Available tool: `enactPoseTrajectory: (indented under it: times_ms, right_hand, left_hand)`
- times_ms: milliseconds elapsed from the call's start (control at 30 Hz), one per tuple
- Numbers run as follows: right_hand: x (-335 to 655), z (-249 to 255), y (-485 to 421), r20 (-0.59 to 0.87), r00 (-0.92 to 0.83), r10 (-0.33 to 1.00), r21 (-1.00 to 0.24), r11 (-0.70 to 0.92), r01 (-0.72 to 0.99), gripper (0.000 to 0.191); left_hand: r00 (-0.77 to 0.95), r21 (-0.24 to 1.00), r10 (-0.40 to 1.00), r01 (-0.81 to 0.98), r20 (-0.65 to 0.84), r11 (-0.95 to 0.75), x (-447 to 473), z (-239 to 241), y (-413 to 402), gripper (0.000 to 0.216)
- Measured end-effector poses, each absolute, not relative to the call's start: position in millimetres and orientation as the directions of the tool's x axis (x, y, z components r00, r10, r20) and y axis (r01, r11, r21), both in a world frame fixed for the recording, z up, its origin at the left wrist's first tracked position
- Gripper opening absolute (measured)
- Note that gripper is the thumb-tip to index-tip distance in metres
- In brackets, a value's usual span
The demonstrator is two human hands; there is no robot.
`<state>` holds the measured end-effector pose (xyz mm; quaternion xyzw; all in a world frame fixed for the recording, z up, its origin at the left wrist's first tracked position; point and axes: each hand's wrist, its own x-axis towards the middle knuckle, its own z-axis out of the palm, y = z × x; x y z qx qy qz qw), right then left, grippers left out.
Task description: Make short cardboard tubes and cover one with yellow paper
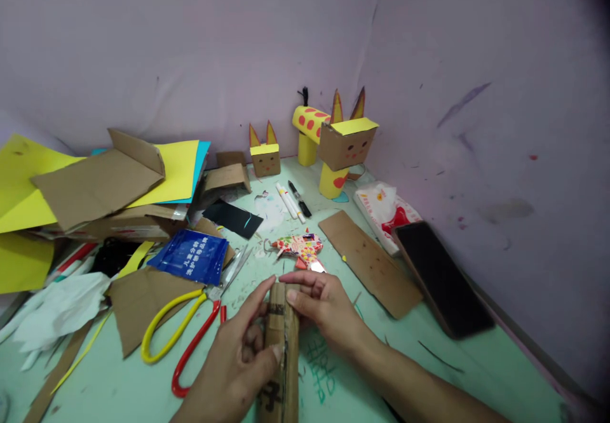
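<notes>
Between my two hands is a long, narrow folded piece of brown cardboard [281, 372] with black printing and a seam running along its length. My left hand [238, 353] grips its left side, the thumb pressed near the seam. At the far end, my right hand [324, 302] pinches it with thumb and fingers. Just beyond the fingertips lies a flower-patterned hot glue gun [300, 249]. To the left are scissors [174, 337] with one yellow and one red handle, their blades pointing away from me.
Cardboard and coloured paper [100, 185] are piled at left beside a blue packet [190, 256]. A spotted cardboard animal [347, 143] and a small eared box [265, 159] stand by the wall. A cardboard strip [369, 264], tissue pack [386, 210] and phone [443, 277] lie right; markers [290, 202] lie centrally.
</notes>
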<state>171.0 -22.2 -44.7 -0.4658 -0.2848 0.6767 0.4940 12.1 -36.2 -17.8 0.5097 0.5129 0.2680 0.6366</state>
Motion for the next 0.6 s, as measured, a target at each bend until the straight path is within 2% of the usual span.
enactPoseTrajectory:
  times_ms: [200, 367, 433, 533, 600]
  right_hand:
    - [169.6, -43.4, -22.7, -0.321, -0.027, 0.947, -0.876, -0.307, -0.372, 0.03]
    - [168.1, -39.2, -24.6, -0.29, -0.07, 0.954, -0.872, -0.294, -0.39, 0.031]
    - [171.5, -36.4, -22.3, -0.252, -0.114, 0.961, -0.877, -0.277, -0.393, 0.03]
    - [183.6, -29.3, -17.8, -0.199, -0.196, 0.96, -0.892, -0.26, -0.369, 0.025]
    - [194.2, -22.2, -19.4, -0.178, -0.231, 0.956, -0.915, -0.248, -0.318, 0.022]
  left_hand:
    - [0.368, 0.916, 0.843, 0.071, -0.393, 0.396, 12.9, -16.2, -37.5, 0.076]
    - [0.255, 0.937, 0.926, 0.282, -0.279, 0.204, 7.1, -9.2, -36.6, 0.071]
    - [0.263, 0.915, 0.936, 0.385, -0.233, 0.12, 2.4, -3.6, -33.6, 0.071]
    - [0.307, 0.78, 0.943, 0.619, -0.127, -0.096, -2.6, 10.0, -30.0, 0.067]
    - [0.379, 0.573, 0.923, 0.772, -0.068, -0.275, -1.4, 19.3, -32.2, 0.062]
